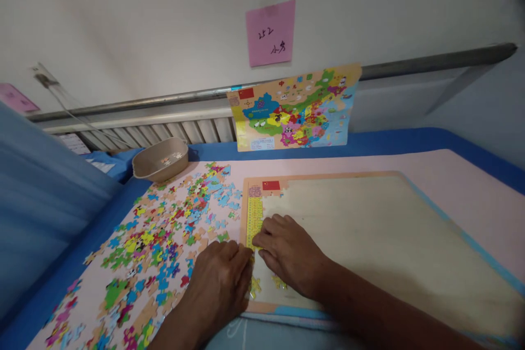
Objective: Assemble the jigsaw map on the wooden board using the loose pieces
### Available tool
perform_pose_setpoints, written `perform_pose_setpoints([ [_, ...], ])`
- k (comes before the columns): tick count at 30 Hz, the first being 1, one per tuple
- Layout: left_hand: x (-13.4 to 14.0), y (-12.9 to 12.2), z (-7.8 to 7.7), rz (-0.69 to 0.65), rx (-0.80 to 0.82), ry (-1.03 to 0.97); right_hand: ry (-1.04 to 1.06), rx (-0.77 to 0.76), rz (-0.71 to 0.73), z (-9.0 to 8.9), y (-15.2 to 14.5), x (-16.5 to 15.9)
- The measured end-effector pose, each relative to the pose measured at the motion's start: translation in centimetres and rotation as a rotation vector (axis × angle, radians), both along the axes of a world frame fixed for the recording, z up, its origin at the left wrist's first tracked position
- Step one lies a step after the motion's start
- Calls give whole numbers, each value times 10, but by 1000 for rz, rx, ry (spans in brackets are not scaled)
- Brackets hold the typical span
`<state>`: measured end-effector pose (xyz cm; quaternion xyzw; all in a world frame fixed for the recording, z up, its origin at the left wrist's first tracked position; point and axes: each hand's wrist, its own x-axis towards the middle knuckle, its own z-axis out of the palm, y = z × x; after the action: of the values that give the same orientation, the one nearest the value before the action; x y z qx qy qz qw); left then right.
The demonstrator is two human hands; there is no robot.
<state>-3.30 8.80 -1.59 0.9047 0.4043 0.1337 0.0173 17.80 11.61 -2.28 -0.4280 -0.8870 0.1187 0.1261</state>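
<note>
A jigsaw puzzle board (361, 229) lies flat, its upper left corner and a yellow strip (253, 213) down the left side filled with pieces. My left hand (225, 273) rests over the board's left edge, its fingers curled together; what they pinch is hidden. From the right, my right hand (289, 249) reaches over the lower part of the strip. Its thumb and fingers are closed at a yellow puzzle piece (258, 250), mostly covered by the fingertips. Loose yellow pieces (279, 282) lie below my right hand, and another yellow piece (255, 286) lies beside my left hand.
Many loose colourful puzzle pieces (164, 240) spread over the pink sheet on the left. Behind them stands a beige basin (162, 159) with a few pieces inside. A printed map picture (295, 112) leans upright against the wall rail. A blue curtain (45, 202) hangs at left.
</note>
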Motion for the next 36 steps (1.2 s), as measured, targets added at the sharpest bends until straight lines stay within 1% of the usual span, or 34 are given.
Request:
perform_pose_setpoints([
  [3, -1, 1, 1, -16, 2, 16, 9, -6, 3, 0, 0, 1],
  [6, -3, 2, -2, 10, -55, -43, 14, -14, 9, -1, 0, 1],
  [9, -6, 4, -6, 63, -120, -152, 17, -10, 7, -1, 0, 2],
  [12, -9, 5, -8, 147, -179, -236, 14, -16, 9, -1, 0, 2],
  [15, -10, 6, -8, 208, -182, -267, -2, -37, 3, 2, 1, 1],
  [20, -7, 5, -7, 244, -163, -249, -46, -52, -13, 4, 1, -2],
  [25, 4, 5, -3, 325, -224, -164, -56, -54, -12, 6, 2, -3],
  [30, 11, 5, 0, 368, -290, -95, -67, -83, -21, 7, 2, -4],
  [36, 13, 4, -2, 397, -268, -83, -44, -69, -19, 5, 3, -3],
])
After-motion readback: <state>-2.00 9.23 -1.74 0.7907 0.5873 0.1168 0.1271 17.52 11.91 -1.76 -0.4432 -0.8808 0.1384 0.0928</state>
